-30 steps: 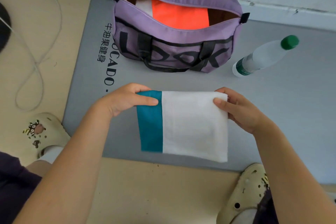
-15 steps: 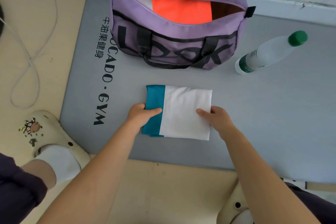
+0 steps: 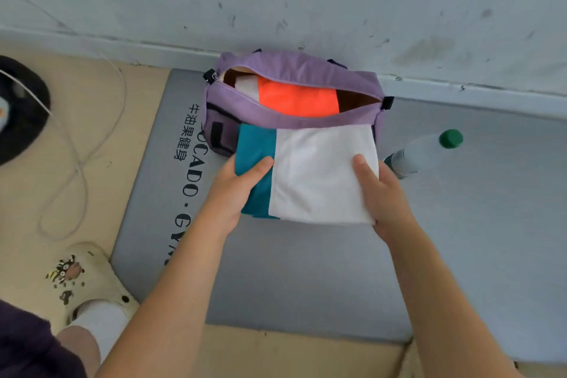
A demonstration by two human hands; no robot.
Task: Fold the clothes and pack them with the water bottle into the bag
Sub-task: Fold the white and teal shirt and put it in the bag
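— Over the mat [image 3: 306, 270], what's changed?
— The folded cloth [image 3: 310, 175] was flat on it a moment ago; now it's lifted, in front of the open bag [image 3: 276, 121]. Left hand [image 3: 236, 190] and right hand [image 3: 380, 193] each pinch a side, thumbs on top.
— So packing comes next?
— Likely. An orange piece [image 3: 297, 100] is inside; the bottle [image 3: 420, 153] waits beside the bag.

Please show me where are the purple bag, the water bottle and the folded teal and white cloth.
purple bag [image 3: 245, 109]: head view, front lip below the zip opening.
water bottle [image 3: 412, 155]: head view, clear body.
folded teal and white cloth [image 3: 319, 175]: head view, white panel between the hands.
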